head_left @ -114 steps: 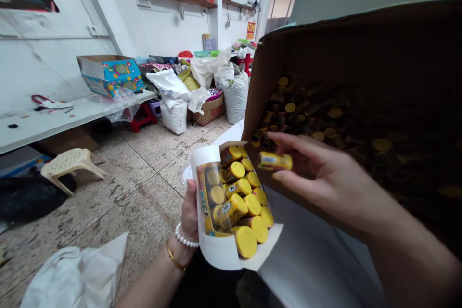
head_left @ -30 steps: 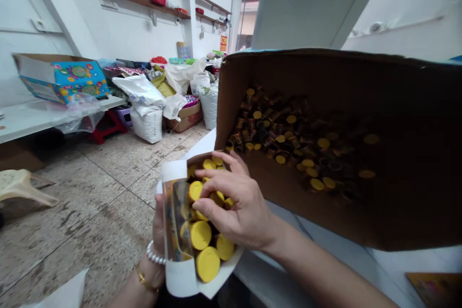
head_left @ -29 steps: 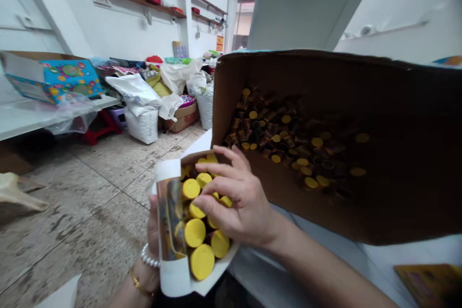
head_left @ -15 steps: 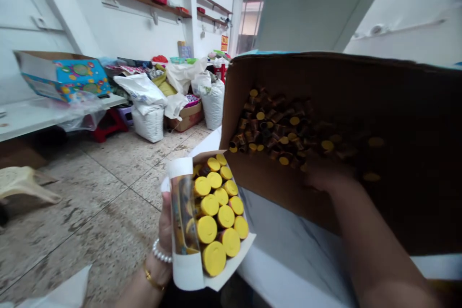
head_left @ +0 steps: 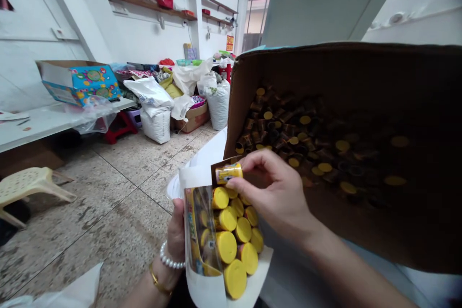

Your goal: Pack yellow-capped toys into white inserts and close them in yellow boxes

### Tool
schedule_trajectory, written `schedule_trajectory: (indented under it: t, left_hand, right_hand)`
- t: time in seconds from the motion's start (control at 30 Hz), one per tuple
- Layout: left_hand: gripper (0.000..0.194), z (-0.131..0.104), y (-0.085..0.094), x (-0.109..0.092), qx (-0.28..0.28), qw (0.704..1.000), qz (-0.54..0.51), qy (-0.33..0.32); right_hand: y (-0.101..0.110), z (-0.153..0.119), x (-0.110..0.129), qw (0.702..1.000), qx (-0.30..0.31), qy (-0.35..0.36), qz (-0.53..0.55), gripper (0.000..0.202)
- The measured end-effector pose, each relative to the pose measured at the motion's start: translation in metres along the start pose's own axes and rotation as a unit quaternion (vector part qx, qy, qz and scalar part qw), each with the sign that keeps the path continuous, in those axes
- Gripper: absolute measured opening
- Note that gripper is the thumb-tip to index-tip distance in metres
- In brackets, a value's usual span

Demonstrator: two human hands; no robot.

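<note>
My left hand (head_left: 176,228), with a pearl bracelet and a gold bangle at the wrist, grips the side of a small white display box (head_left: 204,286) with a clear window. Several small tubs with yellow lids (head_left: 227,246) stand packed inside it, lids toward me. Between the thumb and fingers of my right hand (head_left: 277,187) is one more small yellow-lidded tub (head_left: 228,173), lying sideways at the far end of the box. Behind, a large cardboard carton (head_left: 325,62) lies open toward me, holding a heap of similar tubs (head_left: 281,130) in shadow.
A white table (head_left: 212,147) is under the carton. At left stand a cream plastic stool (head_left: 34,183) and a bench (head_left: 21,130) bearing a blue patterned box (head_left: 96,82). White sacks (head_left: 155,122) stand on the tiled floor (head_left: 119,216) toward the back.
My right hand has come out of the large carton and moved left to the small box, with a tub in its fingers. The left hand still holds the box.
</note>
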State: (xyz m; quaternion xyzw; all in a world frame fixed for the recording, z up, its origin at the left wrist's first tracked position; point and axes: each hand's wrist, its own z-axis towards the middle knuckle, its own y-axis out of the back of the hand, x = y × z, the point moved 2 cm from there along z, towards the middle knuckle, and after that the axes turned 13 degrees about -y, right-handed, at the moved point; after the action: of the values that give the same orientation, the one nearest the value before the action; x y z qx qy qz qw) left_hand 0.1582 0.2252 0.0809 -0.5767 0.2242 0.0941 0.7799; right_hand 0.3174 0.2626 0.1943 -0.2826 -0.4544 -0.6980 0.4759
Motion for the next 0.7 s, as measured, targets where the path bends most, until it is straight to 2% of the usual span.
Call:
schedule_trajectory:
  t: [0.03, 0.1, 0.17, 0.2, 0.27, 0.37, 0.5, 0.6, 0.63, 0.7]
  left_hand:
    - [0.066, 0.001, 0.001, 0.001, 0.015, 1.000, -0.009, -0.002]
    - [0.062, 0.003, 0.002, 0.001, 0.040, 0.999, -0.031, -0.017]
    - [0.062, 0.006, 0.003, 0.000, 0.048, 0.997, -0.049, -0.037]
    - [0.064, 0.006, 0.004, 0.000, 0.047, 0.996, -0.055, -0.043]
    - [0.071, 0.007, 0.004, -0.002, 0.035, 0.997, -0.052, -0.051]
    - [0.078, 0.005, 0.004, -0.002, -0.035, 0.998, -0.012, -0.042]
    - [0.069, -0.001, -0.003, 0.008, -0.115, 0.992, -0.008, -0.044]
    - [0.067, -0.009, -0.010, 0.025, -0.160, 0.986, -0.037, -0.032]
    - [0.067, -0.013, -0.013, 0.032, -0.178, 0.983, -0.037, -0.025]
    - [0.063, -0.023, -0.017, 0.043, -0.215, 0.976, -0.015, -0.017]
  right_hand:
    - [-0.004, -0.003, 0.002, 0.999, -0.003, 0.039, -0.029, 0.015]
    - [-0.005, -0.006, 0.005, 0.990, 0.033, 0.117, -0.074, 0.010]
    - [-0.002, -0.005, 0.008, 0.975, 0.093, 0.169, -0.109, 0.021]
    - [0.001, -0.004, 0.009, 0.971, 0.105, 0.176, -0.124, 0.025]
    - [0.010, 0.001, 0.009, 0.975, 0.082, 0.150, -0.140, 0.027]
    - [0.024, 0.007, 0.001, 0.990, 0.030, 0.027, -0.138, 0.031]
    - [0.035, -0.007, -0.025, 0.974, 0.041, -0.206, -0.087, 0.043]
    - [0.035, -0.047, -0.040, 0.916, 0.037, -0.386, 0.104, 0.056]
    - [0.033, -0.063, -0.041, 0.890, 0.022, -0.420, 0.179, 0.059]
    - [0.030, -0.093, -0.039, 0.850, -0.032, -0.441, 0.288, 0.059]
